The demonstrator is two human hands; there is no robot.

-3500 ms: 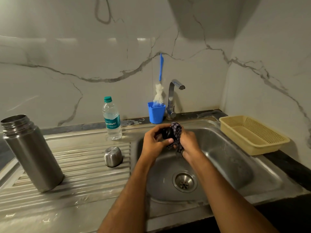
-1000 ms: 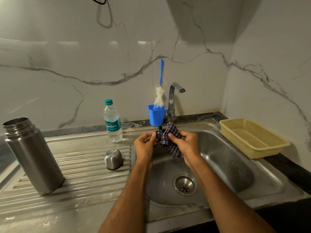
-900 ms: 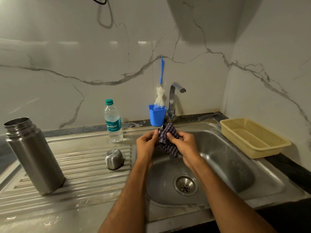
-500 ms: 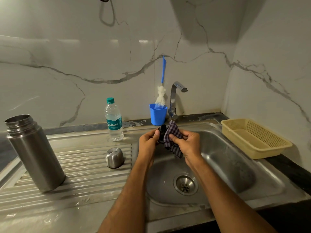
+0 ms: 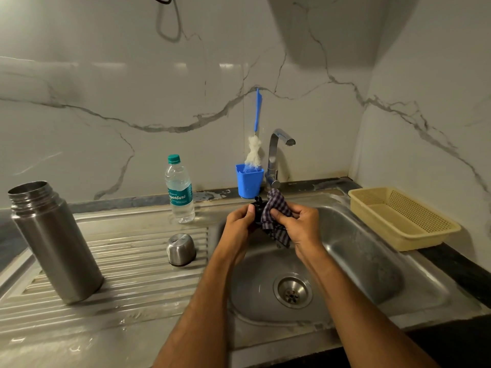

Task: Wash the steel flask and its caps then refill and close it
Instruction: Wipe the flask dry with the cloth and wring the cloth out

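Observation:
The open steel flask point(image 5: 54, 243) stands upright at the left of the ribbed draining board. Its steel outer cap point(image 5: 181, 249) sits upside down on the board near the sink. Above the sink basin point(image 5: 358, 264) my left hand point(image 5: 240, 225) grips a small black inner cap point(image 5: 257, 208). My right hand point(image 5: 300, 227) holds a checked cloth point(image 5: 276, 216) pressed against that cap. Most of the black cap is hidden by the fingers and the cloth.
A plastic water bottle point(image 5: 179, 189) with a green cap stands behind the draining board. A blue cup point(image 5: 249, 183) holds a bottle brush point(image 5: 255, 144) next to the tap point(image 5: 277, 155). A yellow plastic basket point(image 5: 401, 217) lies to the right of the sink.
Both hands have stayed over the sink, working the cloth around the black cap. The cloth has shifted slightly on the cap. The flask and steel cap have not moved.

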